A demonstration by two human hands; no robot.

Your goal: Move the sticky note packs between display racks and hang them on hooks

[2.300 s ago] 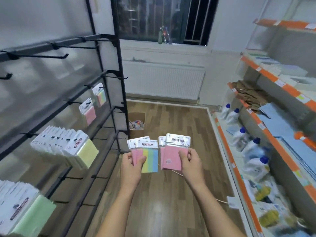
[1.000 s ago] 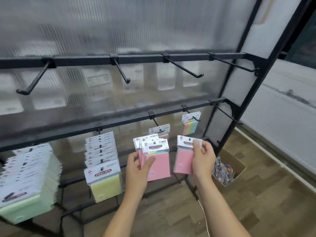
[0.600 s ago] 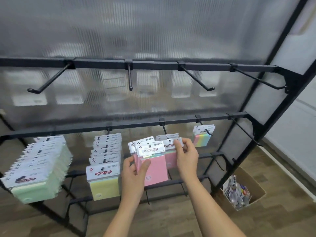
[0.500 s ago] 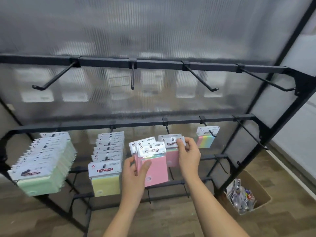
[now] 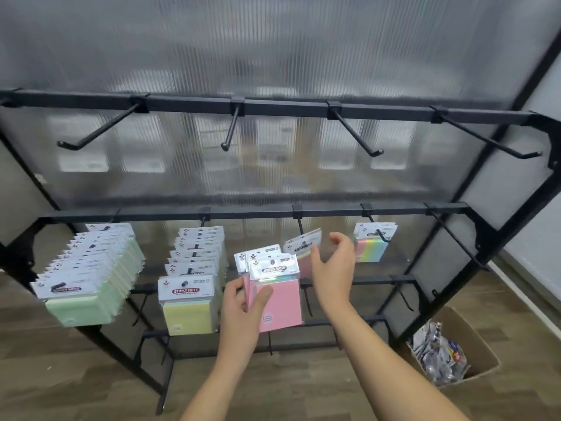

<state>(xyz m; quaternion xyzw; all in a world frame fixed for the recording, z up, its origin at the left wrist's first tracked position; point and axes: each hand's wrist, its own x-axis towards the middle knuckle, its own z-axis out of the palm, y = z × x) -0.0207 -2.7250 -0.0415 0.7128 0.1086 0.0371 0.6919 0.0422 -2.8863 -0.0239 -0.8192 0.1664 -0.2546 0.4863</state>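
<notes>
My left hand (image 5: 243,311) grips a small fan of pink sticky note packs (image 5: 279,302) in front of the black display rack (image 5: 273,212). A tilted pink pack (image 5: 303,246) hangs on the middle-row hook just behind them. My right hand (image 5: 334,265) hovers right beside that pack with fingers spread and relaxed, holding nothing. More packs hang on the same row: a green stack (image 5: 91,275) at the left, a yellow stack (image 5: 191,287), and a rainbow pack (image 5: 373,241) at the right.
The top rail carries several bare hooks (image 5: 230,129). Another bare hook (image 5: 458,244) sticks out at the right end of the middle row. A cardboard box (image 5: 452,347) of wrapped items sits on the wooden floor at the lower right.
I turned from the aisle to face the rack. My right hand carried a pink pack to the middle hook, let it go and drew back a little; the pack now hangs tilted.
</notes>
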